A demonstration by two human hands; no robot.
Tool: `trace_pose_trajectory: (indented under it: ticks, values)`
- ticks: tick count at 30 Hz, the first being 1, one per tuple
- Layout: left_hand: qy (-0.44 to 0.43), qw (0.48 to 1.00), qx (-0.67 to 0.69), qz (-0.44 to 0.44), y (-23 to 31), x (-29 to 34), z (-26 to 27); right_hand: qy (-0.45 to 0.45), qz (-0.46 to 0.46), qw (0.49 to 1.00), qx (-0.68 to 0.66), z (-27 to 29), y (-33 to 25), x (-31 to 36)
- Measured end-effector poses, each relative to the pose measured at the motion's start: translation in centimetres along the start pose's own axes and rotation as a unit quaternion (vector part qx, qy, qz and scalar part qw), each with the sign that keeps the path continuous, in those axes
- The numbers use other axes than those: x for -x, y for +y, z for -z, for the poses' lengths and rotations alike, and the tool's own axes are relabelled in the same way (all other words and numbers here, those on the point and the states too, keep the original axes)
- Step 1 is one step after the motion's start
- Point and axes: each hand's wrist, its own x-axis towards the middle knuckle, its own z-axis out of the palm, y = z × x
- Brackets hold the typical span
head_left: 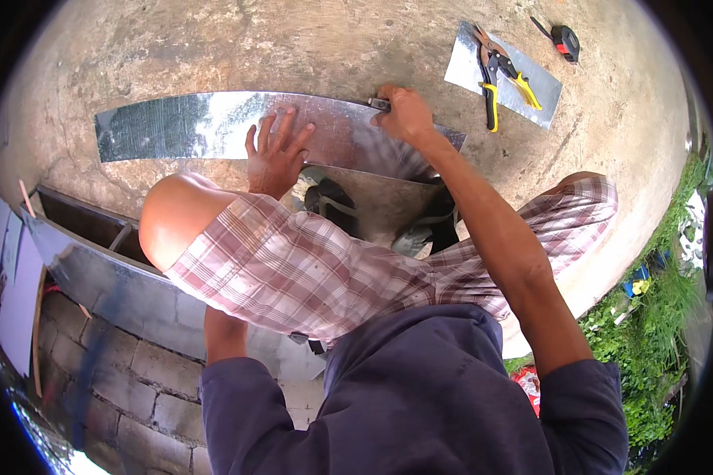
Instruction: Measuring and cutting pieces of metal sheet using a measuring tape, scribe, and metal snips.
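Observation:
A long strip of shiny sheet metal (202, 127) lies across the concrete in front of me. My left hand (276, 154) rests on its near half with the fingers spread and pressed flat. At the far edge of the strip, my right hand (405, 113) is closed around a small grey metal tool (379, 104). Only the tool's end shows, so its kind is unclear. Beyond my right hand lies a smaller metal sheet (462, 66), with yellow-and-black tin snips (490, 83) on top, their blades pointing away from me.
A black tape measure (565, 43) lies on the concrete floor (317, 47) at the far right. To the left stands a long hollow metal frame (87, 220) beside a concrete block wall (158, 372). Green plants (650, 348) border the floor on the right. My feet are under the strip's near edge.

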Motion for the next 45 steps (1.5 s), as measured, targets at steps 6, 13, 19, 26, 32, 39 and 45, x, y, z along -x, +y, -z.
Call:
trace_pose_trajectory:
  ticks: [6, 13, 19, 26, 32, 39, 45]
  values:
    - [-0.047, 0.995, -0.083, 0.023, -1.7, 1.2, -0.2, -0.015, 0.045, 0.992, 0.113, 5.9, -0.6, -2.8]
    - [-0.053, 0.995, -0.078, 0.027, -2.0, 1.7, -0.7, -0.044, 0.060, 0.996, 0.055, 15.7, -0.3, -5.0]
    - [-0.020, 0.996, -0.086, 0.025, -2.1, 2.8, -0.6, -0.009, 0.124, 0.987, 0.101, 19.9, 4.1, -8.6]
    - [0.076, 0.990, -0.116, 0.013, -5.9, 7.8, -0.8, 0.015, 0.107, 0.984, 0.144, 22.1, 10.9, -14.8]
    - [0.217, 0.670, 0.524, 0.478, -10.0, 7.0, 12.7, 0.173, 0.051, 0.957, 0.225, 26.0, 18.3, -13.3]
    - [0.360, 0.689, 0.529, 0.339, 3.9, -1.2, 25.1, 0.267, -0.051, 0.942, 0.196, 28.7, 24.7, -4.2]
    - [0.061, 0.430, 0.751, 0.498, 13.9, -12.2, 11.8, 0.148, -0.199, 0.958, 0.142, 20.2, 20.9, 4.3]
